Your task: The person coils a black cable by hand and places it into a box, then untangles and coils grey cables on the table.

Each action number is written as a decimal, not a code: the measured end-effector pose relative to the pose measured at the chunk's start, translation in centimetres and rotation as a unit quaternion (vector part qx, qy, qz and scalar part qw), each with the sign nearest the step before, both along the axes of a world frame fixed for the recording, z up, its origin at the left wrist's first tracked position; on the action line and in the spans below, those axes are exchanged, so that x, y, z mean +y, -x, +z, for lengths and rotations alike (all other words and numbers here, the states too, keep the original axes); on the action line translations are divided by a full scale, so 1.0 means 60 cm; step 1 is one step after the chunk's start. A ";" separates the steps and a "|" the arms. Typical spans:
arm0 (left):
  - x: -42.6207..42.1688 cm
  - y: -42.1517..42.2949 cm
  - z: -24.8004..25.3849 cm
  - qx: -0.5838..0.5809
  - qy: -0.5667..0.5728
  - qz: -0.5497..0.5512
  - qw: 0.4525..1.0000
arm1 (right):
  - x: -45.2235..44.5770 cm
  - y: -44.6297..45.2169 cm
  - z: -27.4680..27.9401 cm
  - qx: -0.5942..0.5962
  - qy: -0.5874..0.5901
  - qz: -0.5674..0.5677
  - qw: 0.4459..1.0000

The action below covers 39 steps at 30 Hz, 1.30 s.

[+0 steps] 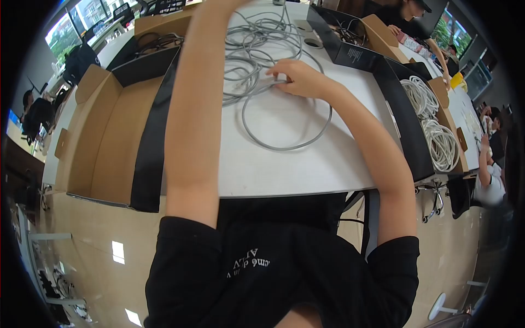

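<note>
My right hand [299, 78] is over the table, its fingers curled round a grey cable [284, 148] that hangs in a wide loop below it. A loose tangle of the same grey cable [257, 38] spreads across the tabletop just beyond and to the left of that hand. My left arm stretches far forward, and only the base of my left hand [232, 4] shows at the top edge. Its fingers are out of frame, so what they touch is hidden.
On the left stands an open black box [106, 131] with a brown inside; dark cables lie in a box behind it. The right-hand box [402, 120] holds coiled white cables [440, 145]. Beyond it, another box [355, 54] contains dark cables. Other people sit at the far right.
</note>
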<state>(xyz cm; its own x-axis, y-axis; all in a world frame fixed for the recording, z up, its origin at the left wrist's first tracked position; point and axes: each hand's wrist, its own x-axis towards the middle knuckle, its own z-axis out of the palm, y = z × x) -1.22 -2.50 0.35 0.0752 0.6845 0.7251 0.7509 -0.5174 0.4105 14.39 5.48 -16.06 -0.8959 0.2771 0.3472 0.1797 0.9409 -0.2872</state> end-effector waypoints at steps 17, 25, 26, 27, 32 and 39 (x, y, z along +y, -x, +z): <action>-0.069 -0.074 -0.240 0.263 0.329 0.073 0.904 | 0.048 -0.130 0.022 -0.001 0.026 -0.369 0.929; -0.067 -0.037 -0.244 0.229 0.296 -0.033 0.927 | 0.079 -0.150 0.007 0.019 0.042 -0.277 0.960; -0.065 -0.027 -0.242 0.232 0.315 -0.007 0.920 | 0.090 -0.152 0.002 0.032 0.030 -0.262 0.964; -0.065 -0.018 -0.240 0.236 0.335 0.018 0.912 | 0.103 -0.152 -0.001 0.071 0.024 -0.266 0.961; -0.053 0.032 -0.228 0.230 0.395 0.145 0.877 | 0.095 -0.157 0.017 0.165 0.100 -0.332 0.923; -0.028 0.066 -0.270 0.235 0.088 0.370 0.895 | 0.123 -0.173 0.020 0.276 0.112 -0.340 0.892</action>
